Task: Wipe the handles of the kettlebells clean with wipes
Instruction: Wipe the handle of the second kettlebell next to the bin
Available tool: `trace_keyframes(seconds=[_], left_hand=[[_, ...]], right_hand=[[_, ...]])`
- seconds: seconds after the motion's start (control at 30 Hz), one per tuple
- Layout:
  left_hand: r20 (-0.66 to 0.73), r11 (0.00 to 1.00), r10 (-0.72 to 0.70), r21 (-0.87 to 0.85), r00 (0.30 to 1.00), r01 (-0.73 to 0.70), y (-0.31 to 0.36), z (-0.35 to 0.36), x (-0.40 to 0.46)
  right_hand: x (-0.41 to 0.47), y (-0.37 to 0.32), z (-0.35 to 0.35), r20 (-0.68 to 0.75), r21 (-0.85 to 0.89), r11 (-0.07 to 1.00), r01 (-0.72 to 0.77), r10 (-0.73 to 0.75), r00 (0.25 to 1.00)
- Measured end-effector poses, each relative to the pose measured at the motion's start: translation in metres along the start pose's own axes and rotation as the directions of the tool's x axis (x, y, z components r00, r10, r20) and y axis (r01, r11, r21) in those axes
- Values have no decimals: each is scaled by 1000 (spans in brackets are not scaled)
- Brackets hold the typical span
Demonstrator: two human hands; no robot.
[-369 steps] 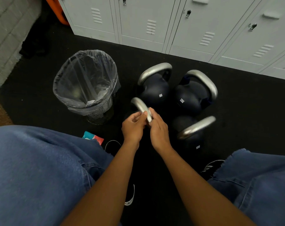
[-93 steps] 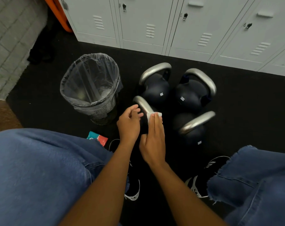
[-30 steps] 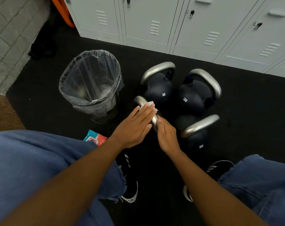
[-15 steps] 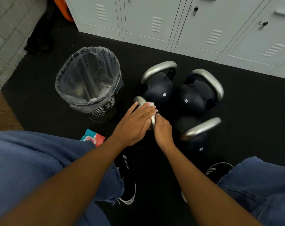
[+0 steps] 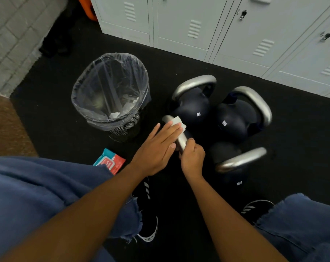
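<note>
Several dark kettlebells with silver handles stand together on the black floor. The nearest one's handle [image 5: 182,138] runs diagonally between my hands; its body is hidden under them. My left hand [image 5: 156,148] lies flat, fingers stretched, pressing a white wipe [image 5: 177,122] onto the upper part of that handle. My right hand [image 5: 192,157] is closed around the handle's lower end. Behind stand an 8 kg kettlebell [image 5: 192,104] and a 12 kg kettlebell [image 5: 239,116], and to the right a third one [image 5: 236,167].
A mesh waste bin [image 5: 111,91] with a clear liner stands left of the kettlebells, with used wipes inside. A red and teal wipes pack [image 5: 109,163] lies by my left knee. Grey lockers [image 5: 217,25] line the back. My black shoes sit below.
My left hand has slid the wipe a little up the handle toward its far end. My right hand keeps its hold on the lower end. The view shifted slightly.
</note>
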State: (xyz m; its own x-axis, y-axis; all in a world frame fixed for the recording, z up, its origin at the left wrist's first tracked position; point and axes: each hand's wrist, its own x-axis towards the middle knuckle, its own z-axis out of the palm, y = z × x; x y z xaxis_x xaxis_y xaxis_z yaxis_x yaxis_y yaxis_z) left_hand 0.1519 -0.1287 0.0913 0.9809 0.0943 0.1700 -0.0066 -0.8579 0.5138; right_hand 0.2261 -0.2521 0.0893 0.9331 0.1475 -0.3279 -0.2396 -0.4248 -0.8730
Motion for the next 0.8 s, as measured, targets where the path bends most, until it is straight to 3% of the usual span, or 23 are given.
trace_keyframes(seconds=[0.17, 0.5, 0.67, 0.8], left_hand=[[-18, 995, -85, -48, 996, 84, -5, -2, 27], [-155, 995, -71, -83, 985, 59, -1, 14, 12], [-119, 975, -177, -156, 977, 158, -7, 5, 50], [-109, 969, -184, -189, 977, 162, -11, 6, 38]], right_hand=[[1, 5, 3, -21, 11, 999, 42, -42, 999], [1, 12, 8, -143, -111, 970, 217, -232, 962], [6, 21, 11, -150, -93, 953, 289, -300, 942], [7, 27, 11, -163, -102, 937, 333, -346, 924]])
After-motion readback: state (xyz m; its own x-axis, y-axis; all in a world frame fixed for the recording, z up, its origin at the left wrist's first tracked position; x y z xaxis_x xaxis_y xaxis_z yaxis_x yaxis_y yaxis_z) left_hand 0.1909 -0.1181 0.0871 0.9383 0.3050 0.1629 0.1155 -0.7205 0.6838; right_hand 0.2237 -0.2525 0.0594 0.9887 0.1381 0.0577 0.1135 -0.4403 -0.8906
